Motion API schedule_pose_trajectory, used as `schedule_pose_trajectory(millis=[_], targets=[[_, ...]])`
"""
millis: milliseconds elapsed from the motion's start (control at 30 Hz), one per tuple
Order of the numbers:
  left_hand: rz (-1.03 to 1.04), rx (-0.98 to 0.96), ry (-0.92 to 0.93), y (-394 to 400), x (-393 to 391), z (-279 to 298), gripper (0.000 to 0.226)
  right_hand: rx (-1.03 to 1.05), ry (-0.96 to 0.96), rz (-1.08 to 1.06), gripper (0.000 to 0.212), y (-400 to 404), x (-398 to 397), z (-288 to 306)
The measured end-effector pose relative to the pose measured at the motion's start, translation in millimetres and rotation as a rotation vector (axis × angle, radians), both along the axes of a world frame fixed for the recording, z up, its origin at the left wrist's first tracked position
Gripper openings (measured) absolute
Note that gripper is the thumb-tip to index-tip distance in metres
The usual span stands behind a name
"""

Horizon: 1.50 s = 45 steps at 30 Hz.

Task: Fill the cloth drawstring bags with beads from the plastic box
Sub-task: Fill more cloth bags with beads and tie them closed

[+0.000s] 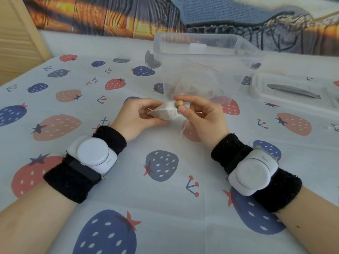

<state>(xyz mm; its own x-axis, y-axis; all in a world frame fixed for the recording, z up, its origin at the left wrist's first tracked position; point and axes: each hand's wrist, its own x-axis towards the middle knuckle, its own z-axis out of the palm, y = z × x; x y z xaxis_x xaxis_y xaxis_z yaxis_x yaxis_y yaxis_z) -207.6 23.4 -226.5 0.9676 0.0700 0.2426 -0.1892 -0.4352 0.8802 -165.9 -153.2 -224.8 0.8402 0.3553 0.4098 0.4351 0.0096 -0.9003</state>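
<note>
The counter (128, 180), covered by a strawberry-print cloth, carries everything. At its far side stands the clear plastic box (205, 57), open at the top; through its blurred wall something pale, perhaps more cloth bags with a few beads, seems to lie at the bottom. The box's lid (293, 92) lies flat to its right.

Nearer, in the middle, the two hands meet just in front of the box. The left hand (141, 116) holds a small cloth drawstring bag (165, 112), fingers curled around its body with the mouth turned right. The right hand (201, 116) pinches a round wooden bead (179, 104) between thumb and forefinger, right at the bag's mouth, touching or nearly touching the cloth. A thin drawstring (183, 128) dangles from the bag toward the counter.

The step in hand appears to be loading one bead into the bag. The next move likely calls for the left fingers to keep the mouth spread while the right hand pushes the bead past the gathered rim and lets go, then reaches back to the box.
</note>
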Motion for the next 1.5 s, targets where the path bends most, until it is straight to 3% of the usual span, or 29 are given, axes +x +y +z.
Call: schedule_pose_trajectory(millis=[400, 700, 833, 1500], targets=[[0.012, -0.05, 0.017, 1.7, 0.1, -1.1, 0.038, 0.052, -0.068, -0.093, 0.01, -2.2, -3.4, 4.7], [0.002, 0.033, 0.005, 2.3, 0.6, -4.6, 0.041, -0.01, 0.036, -0.082, 0.03, -2.1, -3.9, 1.7], [-0.009, 0.055, 0.002, 3.5, 0.4, -5.1, 0.044, -0.102, 0.087, -0.06, 0.028, -3.1, -4.0, 1.8], [0.015, 0.004, -0.008, 4.3, 1.0, -5.3, 0.037, -0.127, 0.137, 0.045, 0.024, -3.1, -8.6, 5.2]])
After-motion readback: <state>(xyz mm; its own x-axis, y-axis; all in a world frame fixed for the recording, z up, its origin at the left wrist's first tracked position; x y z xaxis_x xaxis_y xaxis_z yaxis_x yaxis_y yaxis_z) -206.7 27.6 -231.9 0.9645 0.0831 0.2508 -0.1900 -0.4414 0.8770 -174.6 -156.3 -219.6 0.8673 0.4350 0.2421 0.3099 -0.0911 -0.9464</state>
